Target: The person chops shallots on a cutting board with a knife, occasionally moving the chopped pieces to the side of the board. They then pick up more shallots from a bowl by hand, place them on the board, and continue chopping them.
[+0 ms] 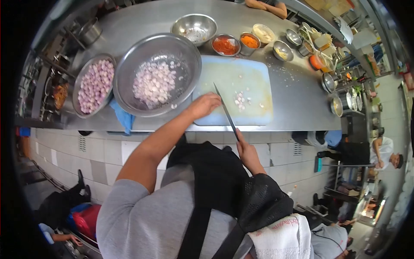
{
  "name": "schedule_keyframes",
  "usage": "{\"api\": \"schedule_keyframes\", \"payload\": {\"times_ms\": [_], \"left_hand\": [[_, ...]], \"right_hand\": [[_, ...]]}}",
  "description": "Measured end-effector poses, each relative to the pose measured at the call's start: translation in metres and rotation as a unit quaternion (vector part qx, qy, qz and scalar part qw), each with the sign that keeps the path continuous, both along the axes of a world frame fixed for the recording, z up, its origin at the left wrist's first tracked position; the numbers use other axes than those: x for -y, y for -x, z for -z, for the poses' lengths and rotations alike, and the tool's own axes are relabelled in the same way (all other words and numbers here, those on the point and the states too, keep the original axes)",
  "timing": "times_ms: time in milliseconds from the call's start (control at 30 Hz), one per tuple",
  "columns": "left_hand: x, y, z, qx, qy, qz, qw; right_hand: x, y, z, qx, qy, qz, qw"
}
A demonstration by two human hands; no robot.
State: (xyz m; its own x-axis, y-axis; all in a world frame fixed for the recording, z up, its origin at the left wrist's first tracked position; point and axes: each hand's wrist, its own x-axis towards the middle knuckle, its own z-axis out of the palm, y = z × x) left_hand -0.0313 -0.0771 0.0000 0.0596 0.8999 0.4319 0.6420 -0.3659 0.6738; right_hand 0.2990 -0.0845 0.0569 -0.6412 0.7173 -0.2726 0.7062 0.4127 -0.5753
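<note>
My right hand (246, 151) is closed round the handle of a long knife (227, 113), whose blade slants up and left over the cutting board (254, 80). By the blade's edge, my left hand (207, 105) rests at the board's left side with its fingers curled together; what they hold, if anything, is hidden. Small pieces of chopped shallot (239, 100) lie on the board, right of the blade. A big steel bowl (189, 82) with many pale shallot pieces stands left of the board. Further left is an oval bowl of whole purple shallots (95, 86).
Behind the board stand an empty-looking steel bowl (195, 29), a bowl of red food (225, 45), an orange-filled cup (249, 41) and more small bowls. A blue cloth (122, 116) hangs at the table edge. Another person's arms (267, 6) rest at the far edge.
</note>
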Motion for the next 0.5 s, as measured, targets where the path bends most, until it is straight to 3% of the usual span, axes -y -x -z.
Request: {"api": "schedule_keyframes", "payload": {"times_ms": [100, 167, 300, 467, 500], "left_hand": [[0.005, 0.006, -0.005, -0.02, -0.001, -0.024, 1.0], [0.006, 0.004, -0.005, -0.024, -0.008, -0.028, 0.999], [0.013, 0.0, 0.003, -0.01, -0.004, -0.042, 0.999], [0.01, 0.001, 0.001, -0.03, -0.02, -0.045, 0.998], [0.016, -0.005, 0.011, -0.031, -0.012, -0.043, 0.999]], "right_hand": [[0.001, 0.007, -0.026, -0.037, -0.024, -0.013, 0.999], [-0.004, 0.005, -0.004, -0.042, -0.031, -0.03, 0.998], [-0.005, 0.011, -0.028, -0.027, -0.012, -0.035, 0.999], [-0.006, 0.011, -0.019, -0.032, -0.033, -0.043, 0.998], [-0.004, 0.016, -0.032, -0.006, 0.013, -0.017, 1.0]]}}
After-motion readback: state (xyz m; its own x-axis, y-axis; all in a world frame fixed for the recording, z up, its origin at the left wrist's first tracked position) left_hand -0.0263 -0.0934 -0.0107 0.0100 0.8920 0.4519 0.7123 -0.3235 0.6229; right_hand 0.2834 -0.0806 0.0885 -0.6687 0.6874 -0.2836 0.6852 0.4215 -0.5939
